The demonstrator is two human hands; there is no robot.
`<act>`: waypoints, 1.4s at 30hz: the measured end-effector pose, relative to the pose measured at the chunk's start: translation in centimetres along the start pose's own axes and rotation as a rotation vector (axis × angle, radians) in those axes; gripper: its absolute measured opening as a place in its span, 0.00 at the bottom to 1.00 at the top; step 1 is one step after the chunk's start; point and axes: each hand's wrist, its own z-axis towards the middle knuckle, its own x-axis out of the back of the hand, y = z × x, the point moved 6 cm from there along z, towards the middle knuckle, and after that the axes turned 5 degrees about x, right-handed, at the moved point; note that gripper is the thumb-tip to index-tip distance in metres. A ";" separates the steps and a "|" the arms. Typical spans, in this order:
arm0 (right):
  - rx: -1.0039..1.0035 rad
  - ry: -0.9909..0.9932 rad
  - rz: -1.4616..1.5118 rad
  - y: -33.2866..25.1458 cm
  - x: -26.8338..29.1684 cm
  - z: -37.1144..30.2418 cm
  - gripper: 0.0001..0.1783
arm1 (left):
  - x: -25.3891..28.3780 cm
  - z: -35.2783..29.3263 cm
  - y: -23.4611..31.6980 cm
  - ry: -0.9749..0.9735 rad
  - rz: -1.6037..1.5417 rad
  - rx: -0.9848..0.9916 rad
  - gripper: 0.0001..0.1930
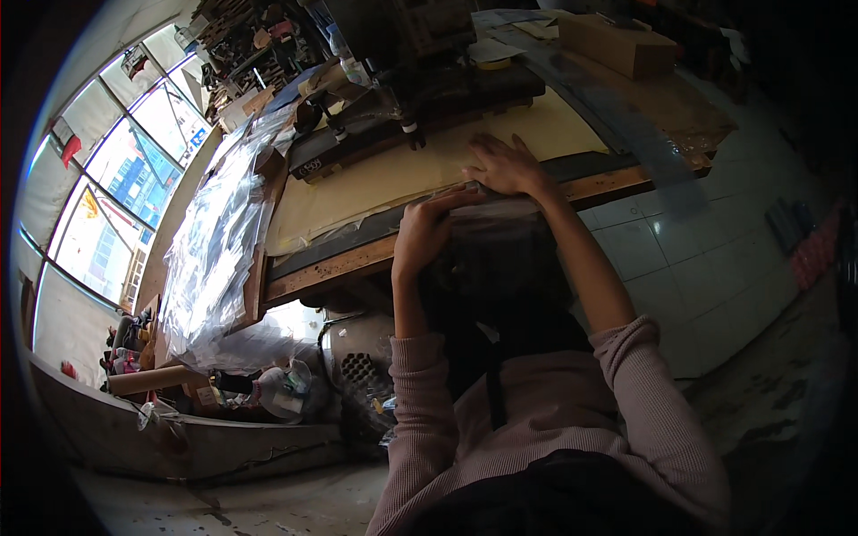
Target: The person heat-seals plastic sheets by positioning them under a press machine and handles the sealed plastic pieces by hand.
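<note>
A pale yellow sheet (384,188) lies flat on a dark-topped, wood-edged work table, partly under the dark plate of a press (420,125). My right hand (508,168) rests on the sheet near its front edge, palm down with fingers spread. Just left of it, at the table's edge, my left hand (427,230) is bent, its fingers pressed together and pointing right. Beneath those fingers a clear plastic sheet (497,214) seems to hang over the edge toward my lap. The left thumb is hidden.
A heap of clear plastic sheets (214,241) covers the table's left side. A cardboard box (617,45) stands at the far right, near more clear plastic (643,134) overhanging the corner. A cardboard tube (156,380) lies low at the left, below the windows.
</note>
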 end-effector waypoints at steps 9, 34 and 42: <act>0.000 -0.019 0.001 -0.2 0.4 -0.1 0.36 | 0.1 0.0 0.0 0.046 -0.003 0.018 0.23; -0.032 -0.063 -0.055 0.3 -0.3 0.2 0.38 | 0.1 0.0 0.2 0.038 0.007 -0.006 0.23; -0.024 -0.059 -0.070 0.4 -0.4 0.6 0.38 | 0.0 0.1 -0.5 0.056 0.034 -0.004 0.24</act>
